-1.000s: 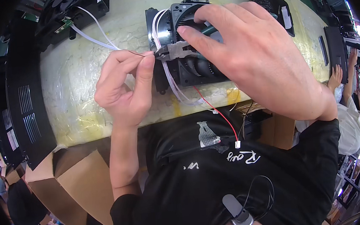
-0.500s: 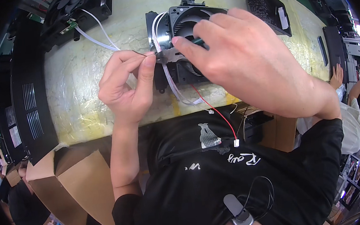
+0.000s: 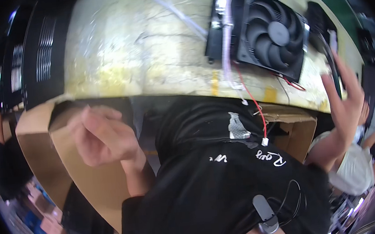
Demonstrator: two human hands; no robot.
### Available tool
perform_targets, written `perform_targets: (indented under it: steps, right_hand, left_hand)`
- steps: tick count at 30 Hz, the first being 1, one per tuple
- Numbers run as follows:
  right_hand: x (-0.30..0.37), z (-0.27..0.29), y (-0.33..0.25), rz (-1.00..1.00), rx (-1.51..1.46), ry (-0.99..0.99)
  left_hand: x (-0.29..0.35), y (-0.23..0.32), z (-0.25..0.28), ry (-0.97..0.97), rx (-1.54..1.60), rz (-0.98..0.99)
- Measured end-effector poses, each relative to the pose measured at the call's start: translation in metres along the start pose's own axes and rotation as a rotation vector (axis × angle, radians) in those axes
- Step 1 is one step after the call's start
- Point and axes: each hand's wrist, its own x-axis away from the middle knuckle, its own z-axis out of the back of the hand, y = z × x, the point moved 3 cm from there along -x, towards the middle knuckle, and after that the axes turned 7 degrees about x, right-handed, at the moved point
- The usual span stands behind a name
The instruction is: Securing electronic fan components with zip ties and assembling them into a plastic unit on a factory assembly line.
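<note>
The black fan unit (image 3: 274,33) lies on the far right part of the table, its round fan facing up. A bundle of white wires (image 3: 227,46) runs down its left side, with a fastening around it. From its near edge a red wire (image 3: 252,95) hangs over the table edge to a white connector. My left hand (image 3: 104,135) is over the open cardboard box, motion-smeared and its fingers hard to read. To the right of the fan unit, my right hand (image 3: 346,98) holds a dark, slim long-handled tool (image 3: 333,66) between thumb and fingers; its exact kind is unclear.
The cardboard box (image 3: 73,158) stands against the table's near left edge. Black slotted panels (image 3: 43,54) stand at the left. A dark box-shaped part (image 3: 322,20) is beyond the right hand. A person in a white shirt (image 3: 352,169) sits at the right. The table (image 3: 115,56) has a plastic-wrapped surface.
Both hands have left the wire bundle: the left moved down over the box, the right moved right with the tool. The view has swung, shifting the fan unit rightward and uncovering its fan.
</note>
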Motion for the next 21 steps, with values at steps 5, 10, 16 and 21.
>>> perform_targets:
  steps: [5, 10, 16, 21]
  right_hand:
    - [0.069, -0.025, 0.078, -0.345, 0.013, -0.142]
    - [0.053, -0.067, 0.094, -0.224, 0.035, -0.074]
    - [0.032, -0.078, 0.086, -0.117, 0.149, 0.063]
    - [0.037, -0.059, 0.056, -0.015, 0.107, 0.306]
  left_hand:
    - [0.058, -0.018, 0.059, -0.220, -0.682, 0.114]
    - [0.083, -0.094, 0.083, -0.294, -0.830, 0.200]
    - [0.066, -0.147, 0.089, -0.320, -0.567, 0.853]
    - [0.089, -0.160, 0.124, -0.678, -1.075, 0.459]
